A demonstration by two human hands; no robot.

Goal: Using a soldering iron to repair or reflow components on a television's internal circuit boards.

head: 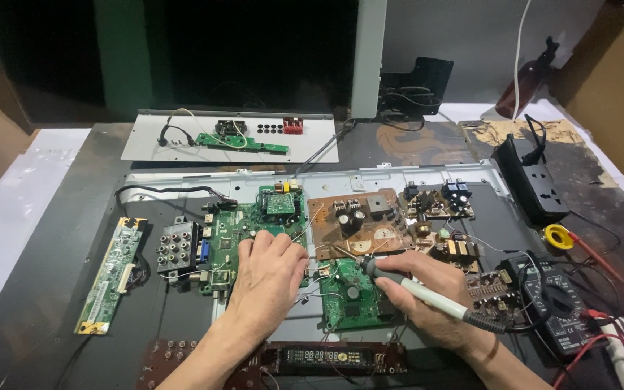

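Hands meet at the middle of the frame. Right hand (427, 292) is wrapped around a soldering iron (427, 295), light and stiff, best held by its handle. Left hand (269, 278) rests flat, fingers loose, on a green board (236, 231), likely thin and fragile.

Dark worn table (52, 238), grey wall (471, 36), dim rm.

- My left hand (267, 278) covers the near right part of the large green circuit board (243, 231).
- The soldering iron (427, 295) tip is too small to tell whether it touches anything.
- The display board (326, 357) is cut off by the near edge.
- My right hand (427, 296) hides part of the small green board (348, 296).
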